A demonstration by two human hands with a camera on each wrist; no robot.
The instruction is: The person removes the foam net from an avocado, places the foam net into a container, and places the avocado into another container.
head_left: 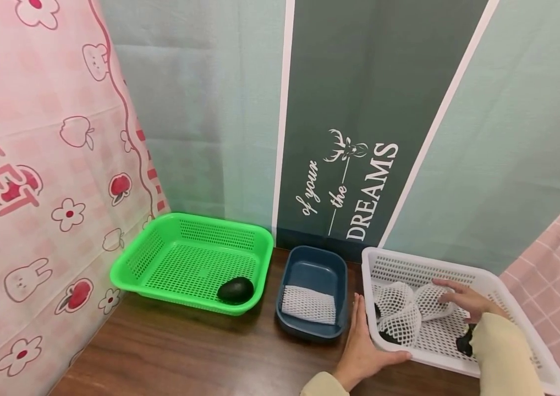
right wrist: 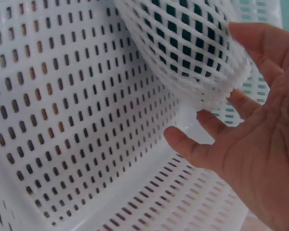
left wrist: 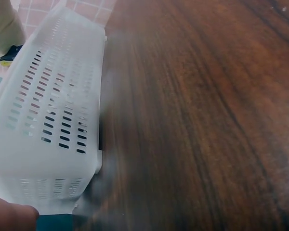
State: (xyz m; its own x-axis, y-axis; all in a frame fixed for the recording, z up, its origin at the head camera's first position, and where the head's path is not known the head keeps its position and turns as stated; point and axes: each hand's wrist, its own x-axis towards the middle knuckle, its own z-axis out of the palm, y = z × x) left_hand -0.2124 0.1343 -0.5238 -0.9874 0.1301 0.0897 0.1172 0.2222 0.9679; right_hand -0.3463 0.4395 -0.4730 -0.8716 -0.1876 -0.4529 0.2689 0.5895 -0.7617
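In the head view, my left hand (head_left: 361, 352) lies with straight fingers along the left side of the white basket (head_left: 495, 276), its thumb over the front rim. My right hand (head_left: 475, 301) is inside that basket, fingers at the rearmost-right of three white foam nets (head_left: 431, 301). In the right wrist view, loosely spread fingers (right wrist: 188, 147) touch the end of this foam net (right wrist: 183, 43), and something dark shows through its mesh. The other foam nets (head_left: 393, 298) lie beside it, with dark pieces showing at their ends.
A green basket (head_left: 191, 302) at the left holds a dark oval fruit (head_left: 235, 290) like an avocado. Between the baskets, a navy tray (head_left: 312, 268) holds a flat foam net (head_left: 308, 304). A dark object (head_left: 465, 342) lies near the right sleeve. Curtains stand behind the wooden table (head_left: 186, 352).
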